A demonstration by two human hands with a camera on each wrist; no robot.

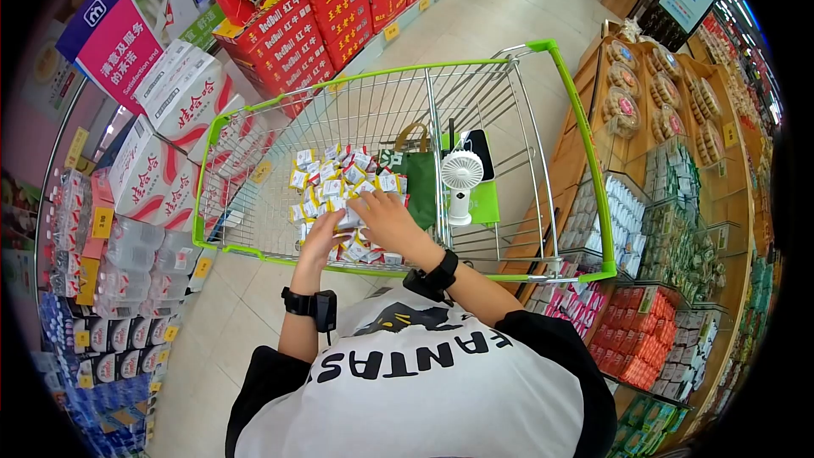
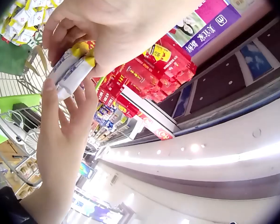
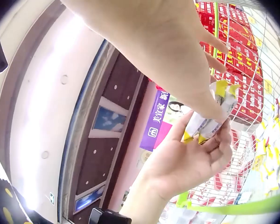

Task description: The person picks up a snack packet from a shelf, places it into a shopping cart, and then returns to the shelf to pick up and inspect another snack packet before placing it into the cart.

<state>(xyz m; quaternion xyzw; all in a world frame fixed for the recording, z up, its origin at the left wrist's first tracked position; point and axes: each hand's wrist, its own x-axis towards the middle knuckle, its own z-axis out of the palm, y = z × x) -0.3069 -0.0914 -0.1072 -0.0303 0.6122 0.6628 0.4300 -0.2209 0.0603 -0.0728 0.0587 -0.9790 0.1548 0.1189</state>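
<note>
Over a heap of small white-and-yellow packets (image 1: 326, 176) in the cart, my left hand (image 1: 317, 242) and right hand (image 1: 390, 222) meet. The left wrist view has two wrapped packets (image 2: 73, 74) side by side between the hands, gripped by my left hand (image 2: 102, 32); fingers of my right hand (image 2: 63, 133) pinch their lower ends. From the right wrist, the packets (image 3: 203, 127) lie against the curled fingers of my left hand (image 3: 186, 161), with the thumb side of my right hand (image 3: 177, 65) on them. Some fingertips are hidden behind the packets.
The cart (image 1: 339, 79) has a green rim. Beside the heap are a green bag (image 1: 419, 178), a white handheld fan (image 1: 460, 182) and a dark phone (image 1: 483, 149). Red boxes (image 1: 284, 38) and white cartons (image 1: 182, 97) stand left; snack shelves (image 1: 632, 339) line the right.
</note>
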